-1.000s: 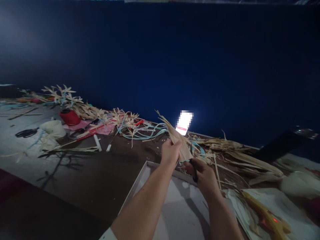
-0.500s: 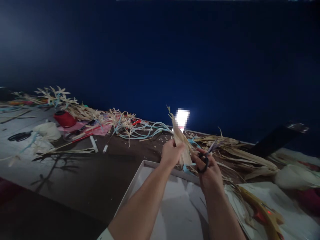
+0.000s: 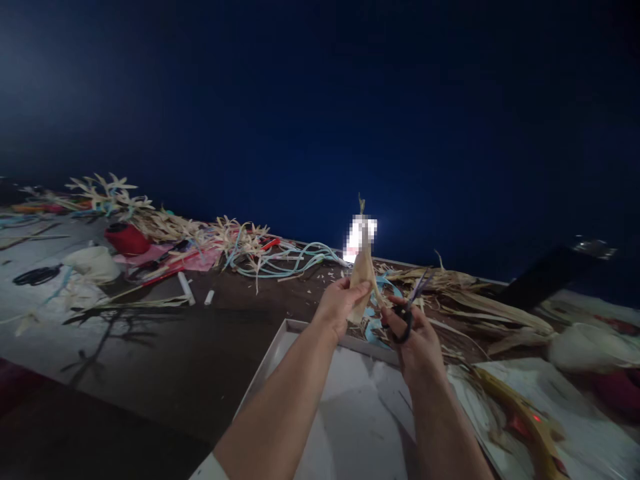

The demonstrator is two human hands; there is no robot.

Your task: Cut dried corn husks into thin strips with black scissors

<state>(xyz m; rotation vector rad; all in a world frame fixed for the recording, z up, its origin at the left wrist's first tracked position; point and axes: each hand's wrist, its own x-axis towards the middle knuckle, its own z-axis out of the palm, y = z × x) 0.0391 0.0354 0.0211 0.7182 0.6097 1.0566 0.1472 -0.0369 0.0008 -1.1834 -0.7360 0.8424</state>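
Note:
My left hand [image 3: 345, 303] is closed on a pale dried corn husk [image 3: 363, 283], thumb on its face, with the twisted tip pointing up. In my right hand [image 3: 420, 340] are black-handled scissors [image 3: 403, 320], their blades pointing up and away from the husk. The thumb and fingers of that hand also meet at a narrow strip along the husk's right edge; whether the strip is torn free is hard to tell. Both hands are over the far edge of a shallow white box lid [image 3: 360, 407]. Light blue ribbon [image 3: 375, 330] lies behind and below the husk.
A bright lamp [image 3: 354, 243] glows behind the husk. More dried husks [image 3: 505, 313] lie to the right, near a yellow glue gun [image 3: 530, 420] with a red light. On the left are husk flowers [image 3: 107, 193], a red thread spool [image 3: 125, 239] and another pair of scissors [image 3: 37, 275].
The husk has turned more upright and looks narrower, with a strip now standing apart at its right edge. My hands have shifted slightly left.

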